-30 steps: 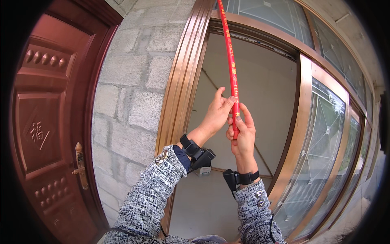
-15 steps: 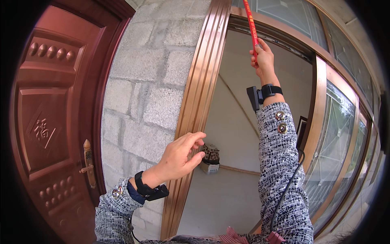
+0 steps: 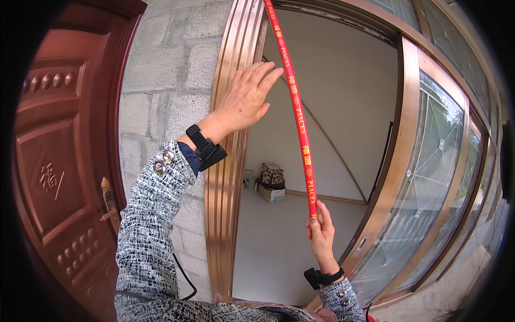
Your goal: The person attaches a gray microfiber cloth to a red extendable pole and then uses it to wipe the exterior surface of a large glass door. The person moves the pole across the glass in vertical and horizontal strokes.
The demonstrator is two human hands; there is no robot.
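Note:
A long red pole (image 3: 299,121) with gold print runs from my right hand up past the top of the picture. My right hand (image 3: 320,234) is closed round its lower end, low in front of the doorway. My left hand (image 3: 245,96) is raised beside the copper-coloured door frame (image 3: 222,177), with fingers stretched out and nothing in them. Its fingertips come close to the pole; whether they touch it I cannot tell. What the pole's upper end looks like is out of view.
A dark red panelled door (image 3: 53,155) with a brass handle (image 3: 109,201) is on the left, next to a grey block wall (image 3: 153,64). Glazed sliding panels (image 3: 424,161) fill the right. Inside the room, a patterned bag (image 3: 272,176) rests on a box (image 3: 272,194).
My right hand has come down from high up to waist level with the red pole, so more of it shows. My left hand has risen along the frame toward the pole, its fingers straightening.

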